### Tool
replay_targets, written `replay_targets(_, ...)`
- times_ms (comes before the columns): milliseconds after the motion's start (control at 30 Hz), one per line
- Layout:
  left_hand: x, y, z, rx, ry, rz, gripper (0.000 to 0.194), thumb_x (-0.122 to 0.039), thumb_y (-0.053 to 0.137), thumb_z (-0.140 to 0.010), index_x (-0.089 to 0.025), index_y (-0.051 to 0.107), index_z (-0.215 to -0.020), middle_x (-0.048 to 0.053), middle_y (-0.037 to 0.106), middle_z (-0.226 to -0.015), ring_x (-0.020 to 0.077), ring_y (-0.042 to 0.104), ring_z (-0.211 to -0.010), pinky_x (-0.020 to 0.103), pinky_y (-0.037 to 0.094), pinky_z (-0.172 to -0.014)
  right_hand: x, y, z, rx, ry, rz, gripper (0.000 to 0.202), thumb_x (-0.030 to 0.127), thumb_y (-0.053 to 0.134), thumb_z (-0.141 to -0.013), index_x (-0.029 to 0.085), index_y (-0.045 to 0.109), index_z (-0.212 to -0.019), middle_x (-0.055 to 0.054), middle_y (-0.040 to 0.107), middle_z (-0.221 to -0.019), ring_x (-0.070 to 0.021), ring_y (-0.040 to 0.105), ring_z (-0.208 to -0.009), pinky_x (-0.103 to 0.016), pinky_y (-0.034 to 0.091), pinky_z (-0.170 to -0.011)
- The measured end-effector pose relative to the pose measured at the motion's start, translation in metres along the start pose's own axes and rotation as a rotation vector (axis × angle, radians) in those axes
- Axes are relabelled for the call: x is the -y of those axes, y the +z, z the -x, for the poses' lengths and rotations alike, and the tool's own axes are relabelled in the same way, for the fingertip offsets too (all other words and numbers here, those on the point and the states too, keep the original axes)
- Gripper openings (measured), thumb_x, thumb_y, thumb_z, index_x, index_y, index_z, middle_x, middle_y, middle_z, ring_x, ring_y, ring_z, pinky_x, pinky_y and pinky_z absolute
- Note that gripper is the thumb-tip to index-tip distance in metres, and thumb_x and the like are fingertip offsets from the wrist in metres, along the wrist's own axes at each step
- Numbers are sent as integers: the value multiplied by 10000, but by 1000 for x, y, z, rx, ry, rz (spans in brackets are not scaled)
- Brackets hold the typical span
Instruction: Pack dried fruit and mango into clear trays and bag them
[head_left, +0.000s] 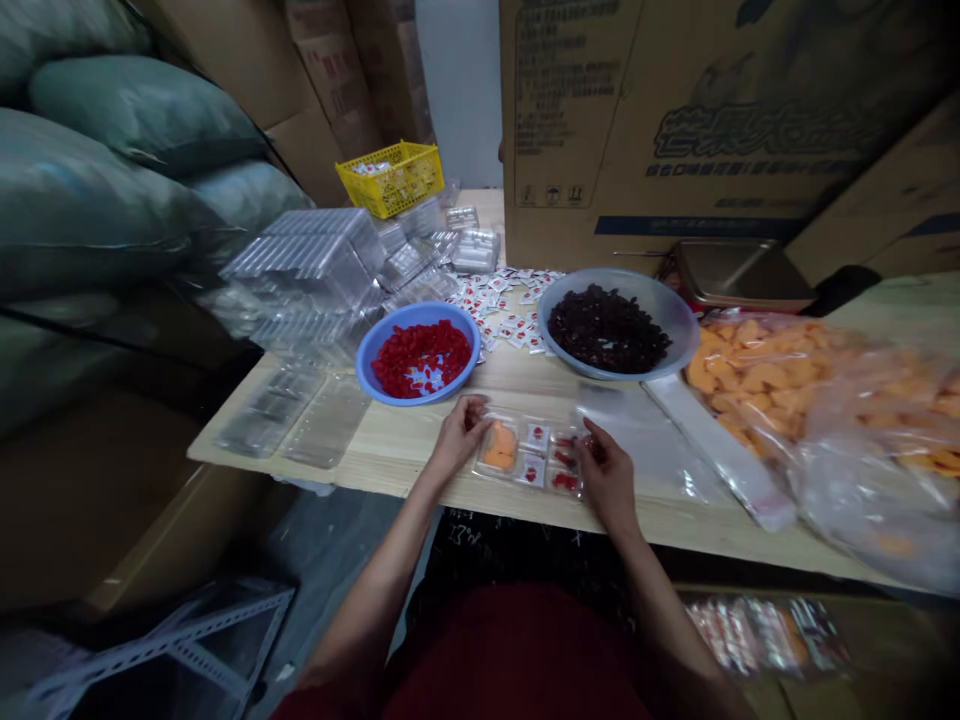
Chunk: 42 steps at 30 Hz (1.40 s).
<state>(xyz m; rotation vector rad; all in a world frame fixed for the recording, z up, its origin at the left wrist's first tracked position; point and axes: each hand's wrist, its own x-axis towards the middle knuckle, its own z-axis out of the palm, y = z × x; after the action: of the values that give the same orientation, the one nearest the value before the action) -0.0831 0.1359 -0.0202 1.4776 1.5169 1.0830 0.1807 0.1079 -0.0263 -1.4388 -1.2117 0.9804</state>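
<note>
A clear plastic compartment tray [519, 452] lies near the table's front edge between my hands. Orange pieces [499, 447] fill its left compartment, small white packets [532, 470] with red print sit in the middle, and red pieces [564, 481] are at the right. My left hand [459, 438] pinches the tray's left upper edge between thumb and fingers. On the opposite side, my right hand [607, 474] has its fingers closed at the right edge. Just beyond stands a blue bowl [365, 368] of red pieces; a translucent bowl [684, 335] holds dark dried pieces.
Stacked clear trays [307, 255] and a yellow basket [390, 192] stand at the back left. Loose packets [517, 325] are scattered behind the bowls. Bags of orange pieces [765, 370] cover the right side, beside clear plastic film [637, 425]. A large carton [570, 130] borders the table.
</note>
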Motion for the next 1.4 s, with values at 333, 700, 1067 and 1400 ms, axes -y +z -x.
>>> replay_targets(333,-3,19,0,-92,59,-372,241,-260,552,-900,-168,577,-1121,87,618,-989,216,581,-906,355,466,-837,-13,-7,-12,-22,-212,361,451,347,516,-900,114,623,-1272,-80,564,-912,-193,549,-751,-375,513,-744)
replay_targets(700,-14,11,59,-63,-64,-206,235,-417,651,-842,-202,559,-872,21,595,-794,196,572,-769,346,458,-774,-10,-13,5,108,-110,174,506,375,621,-830,152,602,-1283,-40,599,-890,-175,565,-759,-370,501,-777)
replay_targets(1067,-50,22,102,31,-506,863,543,-385,797,-753,-218,575,-1220,50,724,-1024,168,698,-881,284,543,-796,30,-47,32,298,381,-440,751,448,830,-714,197,541,-1361,-62,759,-906,-223,702,-876,-361,526,-800)
replay_targets(1400,-54,40,116,79,-656,932,450,-317,816,-741,-179,650,-1136,90,731,-1098,217,716,-964,299,567,-845,36,-61,10,274,236,-183,608,560,697,-805,183,586,-1268,-81,744,-969,-205,682,-797,-337,529,-723)
